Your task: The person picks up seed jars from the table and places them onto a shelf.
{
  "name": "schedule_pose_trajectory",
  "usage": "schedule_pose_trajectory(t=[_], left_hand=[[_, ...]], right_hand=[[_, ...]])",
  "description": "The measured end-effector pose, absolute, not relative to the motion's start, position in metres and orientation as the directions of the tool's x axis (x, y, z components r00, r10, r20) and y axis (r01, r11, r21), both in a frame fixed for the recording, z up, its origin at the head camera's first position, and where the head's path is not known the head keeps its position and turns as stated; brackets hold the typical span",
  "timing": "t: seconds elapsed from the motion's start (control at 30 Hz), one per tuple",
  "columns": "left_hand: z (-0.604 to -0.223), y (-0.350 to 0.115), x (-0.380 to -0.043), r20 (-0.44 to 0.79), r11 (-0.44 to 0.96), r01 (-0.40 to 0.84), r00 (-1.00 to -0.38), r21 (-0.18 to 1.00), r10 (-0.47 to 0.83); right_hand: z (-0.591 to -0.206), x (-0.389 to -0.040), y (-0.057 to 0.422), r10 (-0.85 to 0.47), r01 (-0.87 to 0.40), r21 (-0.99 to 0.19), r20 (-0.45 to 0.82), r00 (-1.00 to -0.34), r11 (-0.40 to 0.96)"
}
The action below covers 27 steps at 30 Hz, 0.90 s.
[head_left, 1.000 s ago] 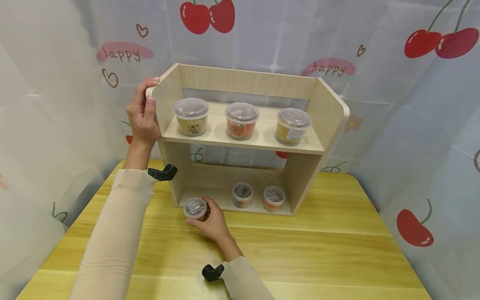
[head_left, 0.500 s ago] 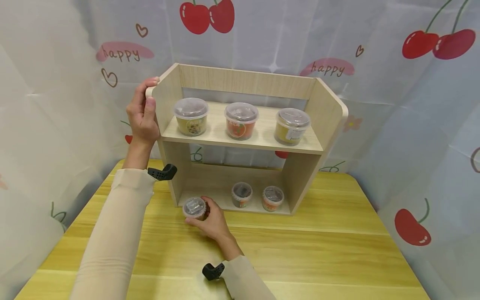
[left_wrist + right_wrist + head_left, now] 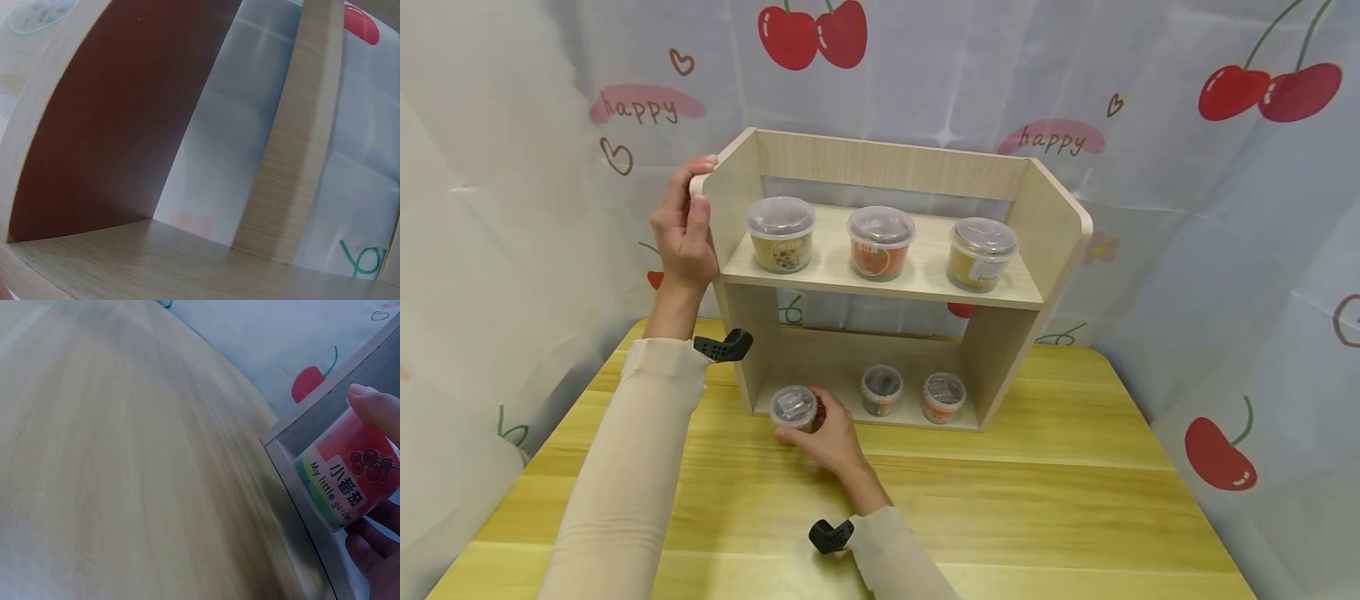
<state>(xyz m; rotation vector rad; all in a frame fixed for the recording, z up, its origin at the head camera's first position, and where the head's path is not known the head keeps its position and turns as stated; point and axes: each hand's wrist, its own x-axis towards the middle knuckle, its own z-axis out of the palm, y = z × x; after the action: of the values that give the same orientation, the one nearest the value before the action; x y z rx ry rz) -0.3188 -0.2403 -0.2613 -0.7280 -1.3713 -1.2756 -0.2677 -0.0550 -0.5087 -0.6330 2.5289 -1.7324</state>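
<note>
My left hand (image 3: 683,233) grips the upper left side edge of a pale wooden two-tier shelf (image 3: 880,289). Low at the shelf's left front, my right hand (image 3: 835,435) holds a small lidded plastic cup (image 3: 793,406) between thumb and fingers. Seen from the right wrist, that cup (image 3: 347,475) has a red and green label with tomatoes and "My little garden", and it is tilted in that view. Two similar small cups stand to its right on the lower tier, a dark one (image 3: 882,390) and an orange-banded one (image 3: 943,397).
Three larger lidded tubs stand in a row on the upper tier: a yellow one (image 3: 780,235), a red one (image 3: 881,242) and another yellow one (image 3: 982,254). The shelf stands on a yellow wooden table (image 3: 1000,500), with a cherry-print curtain (image 3: 1180,250) behind.
My right hand has shifted slightly right and toward the shelf with the small cup, which now sits over the lower tier's front edge. My left hand keeps its grip on the shelf side.
</note>
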Motion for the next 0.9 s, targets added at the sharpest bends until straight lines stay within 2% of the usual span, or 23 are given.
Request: schedule_pose_trajectory(t=[0.43,0.67,0.9], left_hand=[[-0.260,-0.240,-0.316,0.948,0.261,0.924,-0.222,0.279,-0.226],[-0.258,-0.237,-0.314,0.949,0.237,0.932,-0.223,0.275,-0.222],[-0.258,-0.237,-0.313,0.949,0.248,0.928,-0.223,0.276,-0.221]], right_hand=[[-0.508,-0.280,-0.050,-0.252,-0.290,-0.899,0.213,-0.944,0.328],[-0.508,-0.286,-0.047,-0.224,-0.330,-0.893,0.269,-0.937,0.305],[-0.507,-0.291,-0.047,-0.185,-0.291,-0.903,0.242,-0.952,0.317]])
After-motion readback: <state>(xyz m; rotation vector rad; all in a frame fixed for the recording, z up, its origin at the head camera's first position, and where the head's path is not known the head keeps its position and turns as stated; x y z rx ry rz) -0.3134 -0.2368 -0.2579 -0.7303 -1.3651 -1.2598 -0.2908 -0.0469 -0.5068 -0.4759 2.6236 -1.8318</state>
